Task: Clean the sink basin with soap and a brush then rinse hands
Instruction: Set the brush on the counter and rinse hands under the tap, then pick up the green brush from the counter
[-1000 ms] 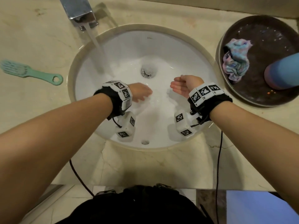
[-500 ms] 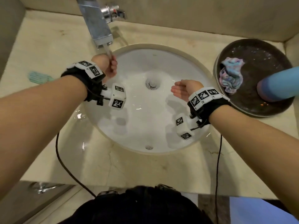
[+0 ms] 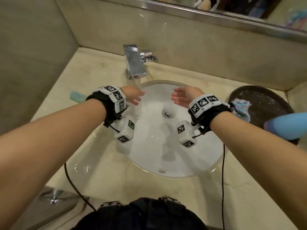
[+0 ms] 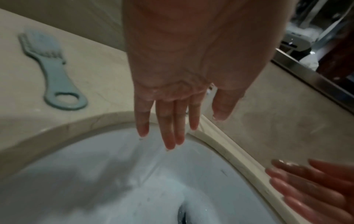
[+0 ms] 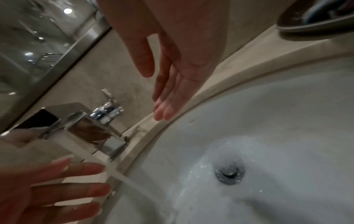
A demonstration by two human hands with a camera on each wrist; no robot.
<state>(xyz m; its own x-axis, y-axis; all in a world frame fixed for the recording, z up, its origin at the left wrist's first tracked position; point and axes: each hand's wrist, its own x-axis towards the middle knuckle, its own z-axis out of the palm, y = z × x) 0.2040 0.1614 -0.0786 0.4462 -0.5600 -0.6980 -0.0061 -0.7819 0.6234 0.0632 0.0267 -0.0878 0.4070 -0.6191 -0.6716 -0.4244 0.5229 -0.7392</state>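
Observation:
The white sink basin [image 3: 149, 146] holds foamy water around its drain [image 3: 167, 112]. Water runs from the chrome faucet [image 3: 134, 63]. My left hand [image 3: 134, 96] is open with straight wet fingers, held under the stream at the basin's back left. My right hand [image 3: 182, 95] is open too, palm turned left, above the basin's back right. The two hands face each other, apart, and hold nothing. In the left wrist view my left hand [image 4: 172, 121] hangs over the rim, and the teal brush [image 4: 49, 72] lies on the counter. The brush [image 3: 78, 96] sits left of my left wrist.
A dark round tray [image 3: 269, 103] on the right counter carries a multicoloured cloth [image 3: 240, 108] and a blue bottle [image 3: 287, 127]. A mirror edge [image 3: 216, 15] runs above the backsplash. Walls close in at left and back. Black cables [image 3: 73, 185] hang from both wrists over the counter.
Both hands moved toward the back of the basin near the faucet. The left hand, curled under the stream before, now has its fingers straight. The right hand rose and came closer to the left.

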